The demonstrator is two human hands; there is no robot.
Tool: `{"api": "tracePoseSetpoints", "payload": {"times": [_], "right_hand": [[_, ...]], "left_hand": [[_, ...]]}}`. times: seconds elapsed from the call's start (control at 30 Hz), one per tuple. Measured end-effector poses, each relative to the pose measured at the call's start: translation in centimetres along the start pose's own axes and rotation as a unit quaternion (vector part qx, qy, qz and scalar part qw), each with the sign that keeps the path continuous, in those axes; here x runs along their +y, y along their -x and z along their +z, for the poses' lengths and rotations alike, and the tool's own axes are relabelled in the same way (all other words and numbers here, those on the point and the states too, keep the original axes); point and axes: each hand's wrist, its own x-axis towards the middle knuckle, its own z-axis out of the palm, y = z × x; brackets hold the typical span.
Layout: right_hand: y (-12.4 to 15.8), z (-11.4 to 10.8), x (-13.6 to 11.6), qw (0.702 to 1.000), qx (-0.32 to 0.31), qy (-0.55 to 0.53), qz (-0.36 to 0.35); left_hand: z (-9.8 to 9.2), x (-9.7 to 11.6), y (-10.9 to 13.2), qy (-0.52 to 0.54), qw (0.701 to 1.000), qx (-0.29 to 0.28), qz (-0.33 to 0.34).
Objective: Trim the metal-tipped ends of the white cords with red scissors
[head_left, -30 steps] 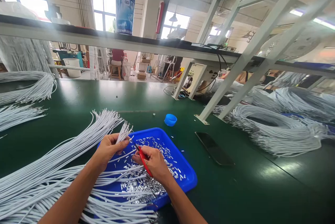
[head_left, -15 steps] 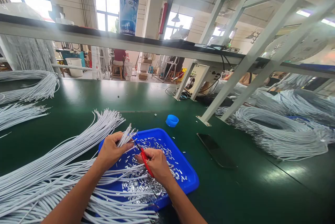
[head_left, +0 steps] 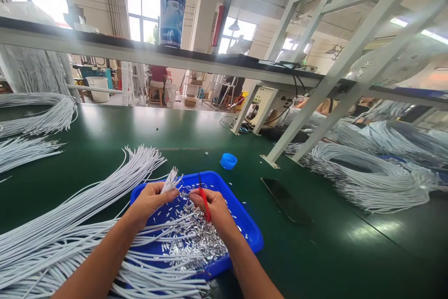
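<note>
Left hand [head_left: 149,203]: mine, closed, gripping a short bunch of white wires [head_left: 171,182] between thumb and fingers; the cut ends are pointing up and away from me, over the far left edge of the blue tray [head_left: 257,239].

Right hand [head_left: 213,203]: mine, closed around the red-handled cutters [head_left: 206,203], holding them against the fingers while thumb and forefinger are reaching toward the wire ends. Whether those fingertips are pinching anything, I cannot tell; small silver bits are showing in the gap between my two hands.

Change noted: half a second ago the cutters' dark tips were slanting in at the wire ends; now they are standing upright, clear of the bunch. The left grip is staying much as it was. I am judging this a pause in the tool's work, with bare fingertips taking over at the ends while the cutters are staying ready in the palm.

Tray contents: many silver pieces [head_left: 206,238], heaping toward the near side and scattering thinner beyond.

Loose wires [head_left: 175,232]: lying in from the left, their ends reaching over the tray.

Large wire bundle [head_left: 105,189]: resting on the green table [head_left: 336,252], left of the tray.

Beyond and right: a blue ring [head_left: 228,161] and a dark phone [head_left: 285,201], both lying apart from my hands.
</note>
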Motion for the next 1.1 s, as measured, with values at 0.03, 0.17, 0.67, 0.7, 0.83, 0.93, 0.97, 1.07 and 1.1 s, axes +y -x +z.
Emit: {"api": "tracePoseSetpoints", "payload": {"times": [0.03,0.17,0.67,0.7,0.83,0.93,0.97,1.07,1.1], "right_hand": [[0.1,0.4,-0.2,0.997,-0.009,-0.067,0.022],[0.9,2.0,-0.5,0.984,-0.017,-0.172,0.033],[1.7,2.8,-0.4,0.99,0.081,-0.076,-0.091],[1.7,2.4,-0.5,0.988,0.098,-0.067,-0.102],[0.8,0.8,-0.8,0.968,0.17,-0.163,-0.084],[0.3,0.3,-0.6,0.955,0.15,-0.255,-0.021],[0.4,0.4,-0.5,0.957,0.126,-0.261,0.002],[0.8,1.0,-0.2,0.972,0.076,-0.223,0.029],[1.0,1.2,-0.2,0.975,0.07,-0.211,0.028]], "left_hand": [[0.0,-0.1,0.0,-0.012,1.0,-0.012,0.007],[0.1,-0.8,-0.4,-0.104,0.993,-0.017,0.059],[0.1,-1.1,-0.8,-0.035,0.999,-0.029,-0.03],[0.1,-1.2,-0.9,-0.031,0.999,-0.022,-0.039],[-0.2,-1.4,-0.8,-0.016,0.999,0.022,-0.022],[-0.3,-1.3,-0.7,-0.009,0.999,0.035,-0.03],[-0.3,-1.2,-0.7,-0.011,0.999,0.032,-0.029],[-0.2,-1.0,-0.7,-0.044,0.999,0.009,-0.001],[-0.1,-0.9,-0.7,-0.062,0.998,0.0,0.012]]}}
